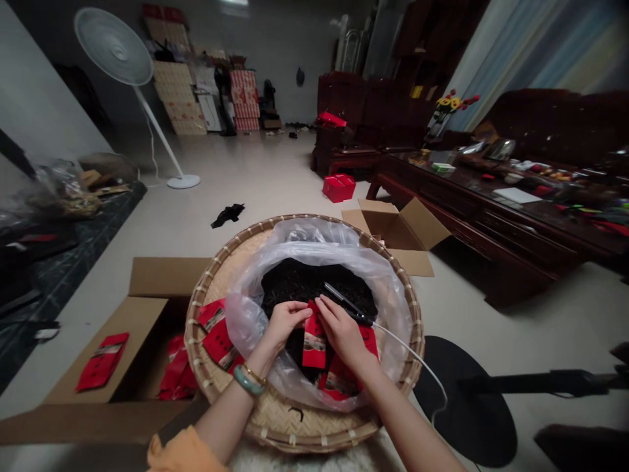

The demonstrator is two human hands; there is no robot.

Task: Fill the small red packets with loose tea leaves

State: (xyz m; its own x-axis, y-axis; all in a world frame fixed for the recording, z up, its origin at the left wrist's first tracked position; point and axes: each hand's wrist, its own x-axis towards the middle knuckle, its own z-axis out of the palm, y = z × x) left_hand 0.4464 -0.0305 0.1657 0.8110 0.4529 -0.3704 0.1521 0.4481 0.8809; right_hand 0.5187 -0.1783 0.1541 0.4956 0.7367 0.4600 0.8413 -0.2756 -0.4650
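Observation:
My left hand (285, 322) pinches the upper left edge of a small red packet (314, 347) with a picture panel on its front. On the packet's upper right edge, the fingers of my right hand (344, 333) are closed. The packet hangs upright over a large clear plastic bag (246, 308) holding dark, dry, leaf-like pieces (289, 282). Just beyond my right hand lies a black hair-straightener-like tool (350, 305) with a pale bar and a white cord. More red packets (340, 379) lie under my right forearm, and others (219, 337) at the left.
The bag sits in a round woven bamboo tray (417, 321). An open carton (142, 328) with red packets stands left; another open carton (417, 226) is beyond, right. A black round base (466, 419) lies right. A white fan (181, 180) and dark wooden table (472, 216) stand farther off.

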